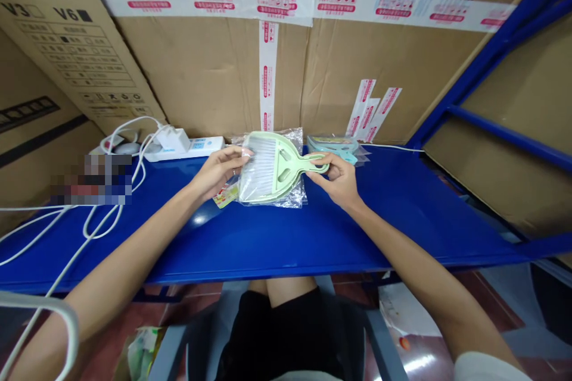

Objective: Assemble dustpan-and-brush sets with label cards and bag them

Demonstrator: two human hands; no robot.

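Above the blue table I hold a light green dustpan and brush set (pixel 288 168), its brush with pale bristles nested in the pan. My right hand (pixel 337 177) pinches the handle end between thumb and fingers. At the bristle end, my left hand (pixel 220 171) has its fingers closed on the set's left edge. Clear plastic wrap (pixel 298 196) lies beneath and around the set; whether the set is inside it I cannot tell. A small printed card (pixel 226 195) shows below my left hand. Behind my right hand lies a bagged blue set (pixel 333 145), partly hidden.
A white power strip (pixel 208 146) with a plugged-in adapter (pixel 175 139) stands at the back left. White cables (pixel 96 227) run across the table's left side. Large cardboard boxes (pixel 201 71) wall the back, and a blue metal frame (pixel 473 65) rises at the right.
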